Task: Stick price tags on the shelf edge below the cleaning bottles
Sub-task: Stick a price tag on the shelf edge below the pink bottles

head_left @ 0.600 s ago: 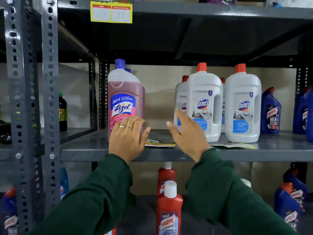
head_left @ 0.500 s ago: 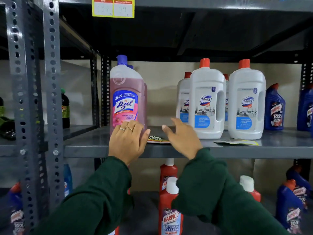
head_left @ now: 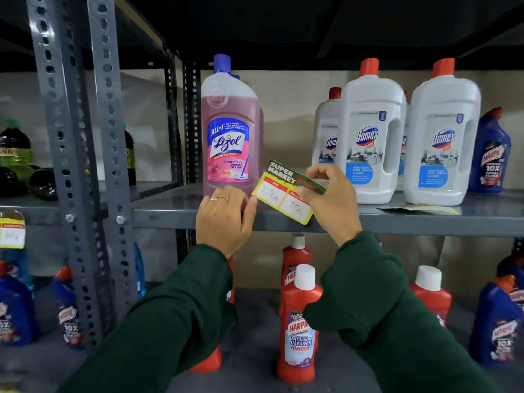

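Observation:
My right hand (head_left: pixel 330 201) pinches a yellow, red and green price tag (head_left: pixel 283 191), holding it tilted just above the grey shelf edge (head_left: pixel 164 218). My left hand (head_left: pixel 225 219) rests on that edge below the pink Lizol bottle (head_left: pixel 229 129), its fingertips touching the tag's left corner. Two white Domex bottles (head_left: pixel 371 131) (head_left: pixel 443 137) stand to the right on the same shelf. A second tag (head_left: pixel 419 209) lies flat on the shelf in front of the right Domex bottle.
A perforated grey upright (head_left: pixel 71 154) stands at the left. Red Harpic bottles (head_left: pixel 300 324) and blue ones (head_left: pixel 496 321) fill the lower shelf. A blue Harpic bottle (head_left: pixel 490 154) stands at the far right. Another tag (head_left: pixel 11 231) hangs on the neighbouring shelf at the left edge.
My right hand has picked the tag up off the shelf and lifted it, tilted, over the edge. The left hand stayed on the edge. The view dropped lower.

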Demonstrator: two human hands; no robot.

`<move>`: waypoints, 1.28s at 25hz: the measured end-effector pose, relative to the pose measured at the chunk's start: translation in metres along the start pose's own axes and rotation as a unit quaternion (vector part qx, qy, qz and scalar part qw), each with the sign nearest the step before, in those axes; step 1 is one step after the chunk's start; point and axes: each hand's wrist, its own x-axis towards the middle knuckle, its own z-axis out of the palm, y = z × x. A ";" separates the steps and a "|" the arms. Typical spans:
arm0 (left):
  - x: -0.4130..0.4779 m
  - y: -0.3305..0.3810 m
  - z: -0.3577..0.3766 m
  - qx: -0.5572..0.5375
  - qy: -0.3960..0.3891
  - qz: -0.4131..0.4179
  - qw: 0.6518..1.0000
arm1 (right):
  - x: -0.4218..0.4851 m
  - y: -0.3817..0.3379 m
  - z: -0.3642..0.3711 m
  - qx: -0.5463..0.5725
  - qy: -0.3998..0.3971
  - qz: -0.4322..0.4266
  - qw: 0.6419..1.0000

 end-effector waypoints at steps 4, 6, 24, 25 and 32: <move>0.011 -0.001 -0.018 -0.212 -0.091 -0.064 0.971 | -0.018 -0.002 0.010 0.057 -0.128 0.012 0.990; 0.013 -0.005 -0.029 -0.232 -0.128 -0.035 0.964 | -0.027 -0.001 0.016 0.008 -0.132 -0.048 0.990; -0.014 -0.024 -0.048 -0.194 -0.185 -0.059 0.962 | -0.047 0.002 0.035 -0.215 -0.089 -0.132 0.963; -0.014 -0.025 -0.048 -0.197 -0.182 -0.065 0.961 | -0.047 0.002 0.036 -0.218 -0.082 -0.131 0.964; -0.008 -0.017 -0.042 -0.210 -0.125 -0.142 0.959 | -0.042 -0.001 0.042 -0.200 -0.029 -0.110 0.973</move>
